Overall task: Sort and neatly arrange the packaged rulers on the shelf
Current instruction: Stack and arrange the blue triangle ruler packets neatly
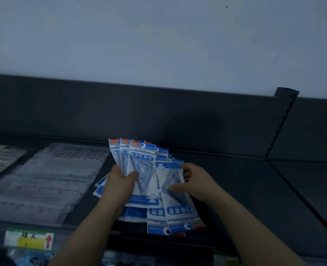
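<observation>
Several blue-and-white "Geometric" ruler packs (142,162) are fanned out above the dark shelf (235,179). My left hand (120,181) grips the upright packs, thumb across the front one. My right hand (193,182) pinches other packs (180,210) that are turned upside down, their header cards pointing toward me. The two bunches overlap in the middle. The fingers behind the packs are hidden.
Rows of clear packaged rulers (49,179) lie flat on the shelf's left part. A yellow price label (29,239) with a red arrow sits on the front edge. A notched upright (281,120) divides the shelf at the right; more goods show on the shelf below.
</observation>
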The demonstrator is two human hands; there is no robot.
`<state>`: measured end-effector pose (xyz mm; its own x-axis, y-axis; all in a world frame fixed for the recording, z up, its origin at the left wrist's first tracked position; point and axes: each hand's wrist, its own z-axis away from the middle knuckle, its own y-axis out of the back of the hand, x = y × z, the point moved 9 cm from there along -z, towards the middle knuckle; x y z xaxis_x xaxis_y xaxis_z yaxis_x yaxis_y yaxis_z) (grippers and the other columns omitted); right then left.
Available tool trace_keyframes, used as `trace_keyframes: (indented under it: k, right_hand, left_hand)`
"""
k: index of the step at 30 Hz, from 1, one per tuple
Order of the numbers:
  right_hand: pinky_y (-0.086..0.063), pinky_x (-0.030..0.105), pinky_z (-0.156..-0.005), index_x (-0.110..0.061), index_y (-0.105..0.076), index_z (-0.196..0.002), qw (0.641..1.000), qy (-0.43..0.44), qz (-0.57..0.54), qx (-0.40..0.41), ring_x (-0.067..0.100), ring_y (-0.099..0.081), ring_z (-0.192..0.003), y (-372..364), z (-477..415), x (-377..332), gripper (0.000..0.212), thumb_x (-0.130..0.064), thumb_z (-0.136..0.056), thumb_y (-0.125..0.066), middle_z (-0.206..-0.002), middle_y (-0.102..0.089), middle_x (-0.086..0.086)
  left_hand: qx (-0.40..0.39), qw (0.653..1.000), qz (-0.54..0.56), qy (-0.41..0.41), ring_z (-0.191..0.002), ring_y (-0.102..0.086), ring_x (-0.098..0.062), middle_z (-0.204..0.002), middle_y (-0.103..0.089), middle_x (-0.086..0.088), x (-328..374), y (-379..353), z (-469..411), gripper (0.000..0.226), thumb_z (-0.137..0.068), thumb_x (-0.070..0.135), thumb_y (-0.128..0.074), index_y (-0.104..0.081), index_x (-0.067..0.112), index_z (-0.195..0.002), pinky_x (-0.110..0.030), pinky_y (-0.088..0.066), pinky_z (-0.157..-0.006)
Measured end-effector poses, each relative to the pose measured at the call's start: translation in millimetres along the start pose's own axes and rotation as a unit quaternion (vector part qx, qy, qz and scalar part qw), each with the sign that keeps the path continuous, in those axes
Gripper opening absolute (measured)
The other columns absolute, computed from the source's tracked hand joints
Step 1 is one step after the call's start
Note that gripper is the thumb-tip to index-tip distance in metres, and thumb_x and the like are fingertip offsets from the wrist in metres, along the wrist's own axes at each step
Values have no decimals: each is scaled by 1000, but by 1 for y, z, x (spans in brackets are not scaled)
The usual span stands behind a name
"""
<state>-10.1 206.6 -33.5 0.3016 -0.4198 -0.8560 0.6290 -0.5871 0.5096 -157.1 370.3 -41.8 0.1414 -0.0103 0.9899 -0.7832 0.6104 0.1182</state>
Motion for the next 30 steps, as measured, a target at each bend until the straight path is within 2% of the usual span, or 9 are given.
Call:
trace_keyframes:
  k: [4,8,12,14,16,19,22,26,30]
  right_hand:
    - [-49,16,-57,-17,-56,-100,998,-32,-50,24,7,-63,-71,19,-4,13,41,-6,-69,-82,-85,-67,1]
    - [-50,20,-51,-5,-70,-93,993,-55,-89,52,13,-64,-64,50,-9,22,15,-8,-78,-74,-79,-71,7]
    - [-39,19,-41,-5,-62,-91,959,-69,-262,85,11,-50,-51,70,-15,29,6,-5,-86,-64,-67,-61,6]
    - [-44,20,-42,-7,-59,-88,925,-79,-361,89,10,-53,-50,71,-14,33,5,-5,-86,-63,-64,-60,5]
    - [-49,21,-45,-7,-59,-92,909,-77,-401,80,12,-59,-53,66,-11,34,9,-5,-85,-64,-66,-63,4]
    - [-51,24,-47,-8,-58,-102,924,-70,-368,69,13,-63,-56,52,-8,33,20,-5,-84,-67,-76,-67,8]
    - [-53,25,-51,-10,-58,-105,934,-48,-347,73,13,-66,-57,45,-7,31,28,-8,-81,-71,-83,-70,8]
    - [-54,29,-56,-12,-55,-114,941,-22,-327,82,19,-68,-68,45,-7,30,45,-18,-75,-78,-91,-72,9]
    - [-50,29,-58,-15,-55,-117,946,-24,-290,140,18,-64,-79,67,-9,36,38,-25,-84,-70,-103,-67,7]
  left_hand:
    - [3,1000,25,-18,-81,-57,-11,-94,-59,3,2,-8,6,17,-94,14,-57,-47,16,-108,-25,-43,-61]
    - [-9,999,25,-39,-84,-56,-10,-99,-57,5,10,-25,11,23,-96,13,-55,-44,20,-114,-28,-44,-71]
    - [-6,997,16,-74,-77,-52,2,-92,-55,11,20,-37,15,24,-97,11,-52,-42,20,-116,-15,-38,-57]
    - [1,996,15,-86,-77,-53,0,-90,-55,9,26,-40,22,19,-96,11,-51,-44,22,-109,-17,-40,-57]
    - [1,997,49,-63,-84,-60,-12,-95,-60,2,21,-45,25,16,-96,12,-53,-47,27,-97,-30,-50,-66]
    - [-19,990,136,-11,-98,-66,-26,-109,-67,-6,16,-56,29,17,-90,27,-62,-56,28,-105,-51,-53,-87]
    - [-56,984,171,-5,-103,-67,-23,-115,-69,1,20,-65,34,72,-63,53,-81,-52,27,-124,-51,-53,-89]
    - [-51,992,114,-10,-74,-73,-15,-97,-71,-5,16,-65,34,44,-79,11,-77,-49,16,-113,-32,-59,-58]
    - [-62,994,84,-19,-79,-72,-15,-101,-71,-5,14,-57,30,36,-84,6,-71,-52,16,-113,-27,-58,-60]
